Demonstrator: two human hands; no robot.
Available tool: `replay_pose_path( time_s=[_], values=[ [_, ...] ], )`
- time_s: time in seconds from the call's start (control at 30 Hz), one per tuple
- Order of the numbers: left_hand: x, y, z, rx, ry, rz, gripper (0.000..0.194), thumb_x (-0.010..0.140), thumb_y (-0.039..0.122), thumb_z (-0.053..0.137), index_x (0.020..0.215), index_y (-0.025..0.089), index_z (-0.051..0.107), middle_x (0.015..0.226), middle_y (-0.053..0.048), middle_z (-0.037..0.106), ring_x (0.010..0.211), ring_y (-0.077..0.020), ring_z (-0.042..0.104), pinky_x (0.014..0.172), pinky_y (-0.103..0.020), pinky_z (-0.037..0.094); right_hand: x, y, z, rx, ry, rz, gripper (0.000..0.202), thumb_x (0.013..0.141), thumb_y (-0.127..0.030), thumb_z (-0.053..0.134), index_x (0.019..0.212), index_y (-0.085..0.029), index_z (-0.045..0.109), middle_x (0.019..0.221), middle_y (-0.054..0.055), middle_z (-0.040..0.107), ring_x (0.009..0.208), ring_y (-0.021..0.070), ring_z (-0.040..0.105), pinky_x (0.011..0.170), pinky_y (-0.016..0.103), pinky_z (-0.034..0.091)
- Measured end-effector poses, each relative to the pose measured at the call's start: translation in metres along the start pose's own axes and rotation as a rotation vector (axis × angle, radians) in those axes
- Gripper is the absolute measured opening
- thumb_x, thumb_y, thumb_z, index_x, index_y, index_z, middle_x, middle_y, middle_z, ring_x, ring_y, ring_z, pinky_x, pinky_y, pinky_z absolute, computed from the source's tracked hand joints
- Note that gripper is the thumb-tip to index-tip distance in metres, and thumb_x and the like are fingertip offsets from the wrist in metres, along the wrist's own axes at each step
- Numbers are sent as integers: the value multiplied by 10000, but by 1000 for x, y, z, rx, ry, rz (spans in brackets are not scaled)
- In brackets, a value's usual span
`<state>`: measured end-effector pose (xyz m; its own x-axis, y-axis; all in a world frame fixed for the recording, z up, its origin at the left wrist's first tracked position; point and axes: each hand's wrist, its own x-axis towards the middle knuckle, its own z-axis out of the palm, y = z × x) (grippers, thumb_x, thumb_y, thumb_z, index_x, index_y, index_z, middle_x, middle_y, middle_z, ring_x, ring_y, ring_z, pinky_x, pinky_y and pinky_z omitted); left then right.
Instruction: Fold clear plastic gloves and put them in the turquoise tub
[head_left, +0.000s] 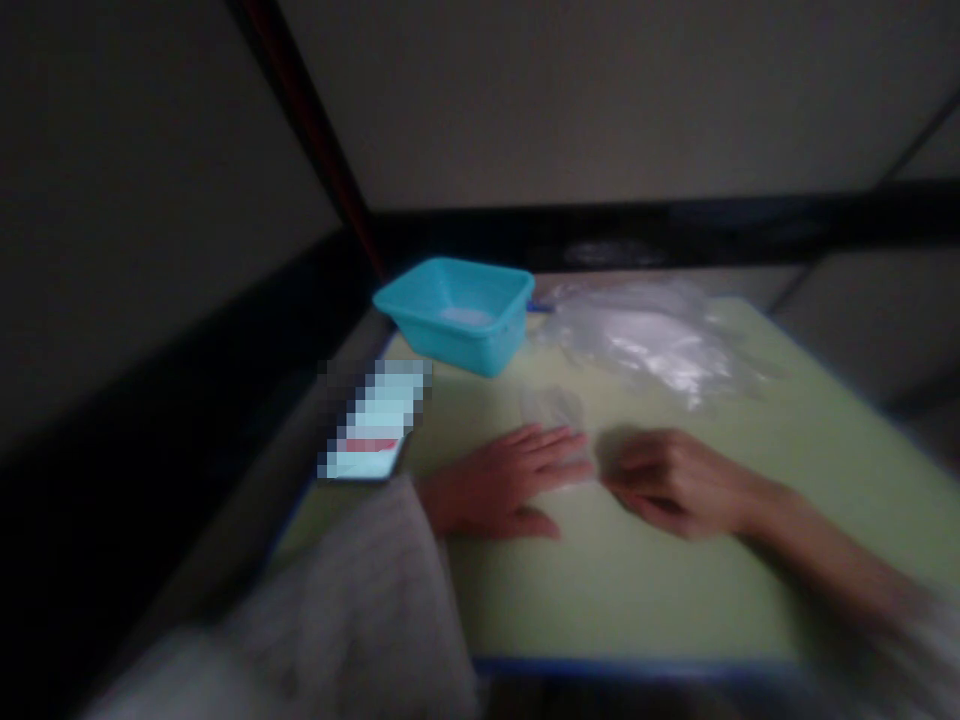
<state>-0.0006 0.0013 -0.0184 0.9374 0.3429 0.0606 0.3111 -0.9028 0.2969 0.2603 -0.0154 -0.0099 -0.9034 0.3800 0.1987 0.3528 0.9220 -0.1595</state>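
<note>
My left hand (517, 480) lies flat with fingers stretched out over a small clear plastic bag (555, 407) on the yellow-green table. Part of the bag is hidden under the fingers. Just to the right, close to the bag's edge, my right hand (679, 485) is closed, with its fingers curled and pressed together. Whatever those fingers may hold is too blurred and covered to make out. Farther back, a loose pile of clear plastic bags (652, 330) spreads across the table, shining in the light.
A turquoise plastic basket (484, 345) stands at the table's back left, with something pale in its bottom. A phone (379, 420) with a lit, blurred-out screen lies at the left edge. The table (600, 610) has a blue rim; walls rise behind and to the left.
</note>
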Motion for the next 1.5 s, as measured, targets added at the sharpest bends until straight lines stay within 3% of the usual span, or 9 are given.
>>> replay_pose_path(
  time_s=[0.23, 0.43, 0.6, 0.7, 0.8, 0.87, 1.07, 1.27, 1.5],
  values=[
    [0, 2, 1, -9, 51, 6, 670, 875, 564, 441, 1436, 222, 312, 1527, -97, 237, 1418, -284, 170, 1151, -454, 159, 0, -2, -1, 10, -29, 10, 244, 912, -197, 393, 793, -168, 604, 710, 70, 622, 719, 193, 528, 675, 332, 369],
    [0, 3, 2, 33, -1, -11, 713, 847, 609, 452, 1448, 266, 281, 1555, -84, 125, 1427, -310, 98, 1145, -485, 123, 2, -1, -1, 18, 1, -7, 237, 899, -189, 411, 764, -166, 604, 679, 62, 601, 684, 186, 512, 639, 329, 360],
    [0, 3, 4, 34, 12, -7, 725, 827, 628, 471, 1439, 281, 300, 1553, -91, 140, 1423, -324, 109, 1139, -492, 123, 5, -2, -2, 72, 240, 1, 274, 919, -188, 413, 776, -145, 642, 605, 47, 562, 608, 170, 498, 579, 311, 380],
    [1, 2, 5, 23, 48, 5, 708, 824, 628, 477, 1418, 263, 350, 1524, -104, 248, 1411, -331, 161, 1131, -503, 140, 14, -4, 1, 189, 337, 40, 256, 940, -215, 415, 1015, -122, 641, 798, 97, 650, 764, 185, 588, 676, 318, 471],
    [2, 2, 7, 9, 65, 31, 642, 823, 607, 503, 1349, 243, 455, 1445, -101, 400, 1357, -309, 298, 1132, -469, 165, 27, -3, 10, 280, 230, 44, 378, 955, -280, 412, 1288, -125, 498, 1258, 165, 574, 1174, 218, 519, 954, 388, 448],
    [2, 1, 8, 4, 78, 36, 594, 818, 594, 523, 1288, 230, 516, 1373, -95, 483, 1302, -285, 378, 1126, -431, 194, 36, -1, 17, 299, 160, 50, 476, 955, -341, 412, 1381, -130, 397, 1388, 164, 471, 1303, 226, 407, 1054, 423, 374],
    [3, 2, 10, 15, 91, -5, 607, 787, 607, 556, 1260, 227, 537, 1285, -97, 549, 1241, -290, 422, 1091, -419, 247, 52, 14, 28, 307, 47, 51, 557, 952, -411, 412, 1435, -149, 319, 1448, 148, 401, 1338, 222, 363, 1102, 431, 312],
    [4, 4, 6, 5, 102, 10, 652, 799, 613, 532, 1349, 268, 465, 1386, -84, 467, 1281, -298, 378, 1111, -431, 215, 62, 30, 28, 301, 0, 66, 623, 948, -497, 352, 1425, -97, 334, 1429, 186, 414, 1322, 240, 388, 1080, 420, 337],
    [4, 3, 6, -3, 112, 19, 697, 799, 619, 524, 1396, 283, 397, 1415, -67, 441, 1309, -317, 344, 1128, -475, 166, 70, 47, 32, 241, -57, 57, 703, 935, -583, 249, 1453, -109, 276, 1480, 176, 323, 1386, 242, 259, 1122, 458, 237]
  ],
)
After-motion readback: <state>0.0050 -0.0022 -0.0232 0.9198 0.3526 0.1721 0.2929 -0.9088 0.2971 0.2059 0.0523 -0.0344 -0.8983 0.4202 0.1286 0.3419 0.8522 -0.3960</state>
